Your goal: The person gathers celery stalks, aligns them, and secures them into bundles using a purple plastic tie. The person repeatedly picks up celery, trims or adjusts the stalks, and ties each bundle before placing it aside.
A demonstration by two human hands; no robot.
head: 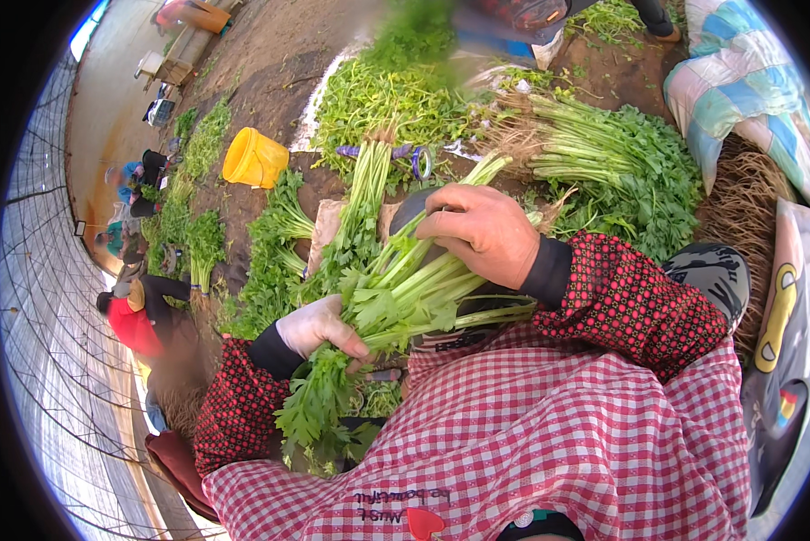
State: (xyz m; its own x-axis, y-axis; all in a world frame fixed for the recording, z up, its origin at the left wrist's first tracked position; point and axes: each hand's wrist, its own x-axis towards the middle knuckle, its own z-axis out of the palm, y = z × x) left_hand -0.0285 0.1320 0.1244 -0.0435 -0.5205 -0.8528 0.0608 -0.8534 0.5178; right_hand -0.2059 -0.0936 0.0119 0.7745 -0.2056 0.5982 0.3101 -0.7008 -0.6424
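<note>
A loose bunch of celery (418,287) lies slantwise across my lap, its stalks running up to the right. My left hand (327,331), which looks covered in a thin whitish glove, grips the leafy lower end. Leaves hang below its fingers. Over the upper stalks, my right hand (483,233) has its fingers curled around some of them; the fingertips are partly hidden. Just beyond, a bundle of celery (368,182) rests with its roots pointing away from me. A purple tape roll (422,163) sits near those roots.
A pile of rooted celery (594,149) lies to the right, beside a checked woven sheet (736,88). Loose greens (391,101) spread ahead. A yellow bucket (255,159) stands at left on the soil. Other people, one in red (134,324), are further left.
</note>
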